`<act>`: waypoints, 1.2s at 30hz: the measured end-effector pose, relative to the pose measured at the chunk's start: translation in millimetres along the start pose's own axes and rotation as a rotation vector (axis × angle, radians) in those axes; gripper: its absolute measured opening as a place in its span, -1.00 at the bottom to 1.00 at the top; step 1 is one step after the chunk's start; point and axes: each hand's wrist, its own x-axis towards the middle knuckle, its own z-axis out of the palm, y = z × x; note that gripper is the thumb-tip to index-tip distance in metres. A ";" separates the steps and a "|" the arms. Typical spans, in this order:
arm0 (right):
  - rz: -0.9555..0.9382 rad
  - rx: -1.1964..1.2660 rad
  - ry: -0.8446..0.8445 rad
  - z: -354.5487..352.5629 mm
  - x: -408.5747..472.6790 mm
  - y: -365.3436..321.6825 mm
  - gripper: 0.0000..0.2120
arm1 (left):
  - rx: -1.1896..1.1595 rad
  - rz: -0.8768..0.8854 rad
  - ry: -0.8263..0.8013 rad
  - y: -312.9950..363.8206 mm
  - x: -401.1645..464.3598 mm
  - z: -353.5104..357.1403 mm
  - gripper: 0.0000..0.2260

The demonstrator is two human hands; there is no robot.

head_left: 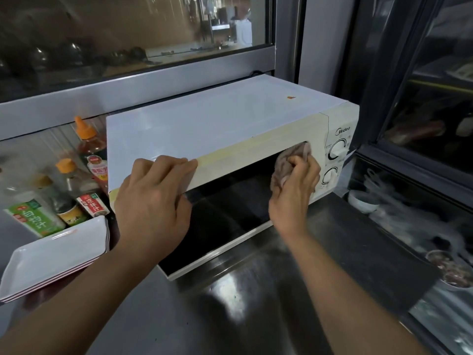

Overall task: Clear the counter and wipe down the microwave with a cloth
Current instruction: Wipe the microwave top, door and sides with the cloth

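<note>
A white microwave (217, 119) with two dials on its right panel stands on a steel counter (256, 290). My left hand (153, 198) rests on the front top-left edge of the microwave, fingers straight over the corner. My right hand (294, 193) grips a bunched pinkish-grey cloth (294, 155) and presses it against the right end of the dark door window, next to the control panel. Part of the cloth is hidden under my fingers.
Sauce bottles with orange caps (89, 144) and a green-labelled carton (35, 216) crowd the counter left of the microwave. A stack of white rectangular trays (51, 254) lies at the front left. A glass-fronted display case (422, 175) with bowls stands on the right.
</note>
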 end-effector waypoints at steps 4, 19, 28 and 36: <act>-0.033 0.063 -0.014 28.7 -61.3 -27.0 -0.61 | 0.009 -0.005 0.024 1.9 -0.5 2.1 -0.58; 0.117 -0.243 -0.062 28.5 -49.1 10.1 -0.46 | 0.025 0.010 0.060 -1.2 -1.1 8.2 -0.58; 0.066 -0.116 -0.072 32.5 -50.4 23.4 -0.62 | 0.031 0.006 0.063 -1.9 -1.6 9.3 -0.58; 0.095 -0.193 -0.071 33.6 -59.7 -0.4 -0.54 | 0.040 0.011 0.071 -1.9 -1.9 10.4 -0.60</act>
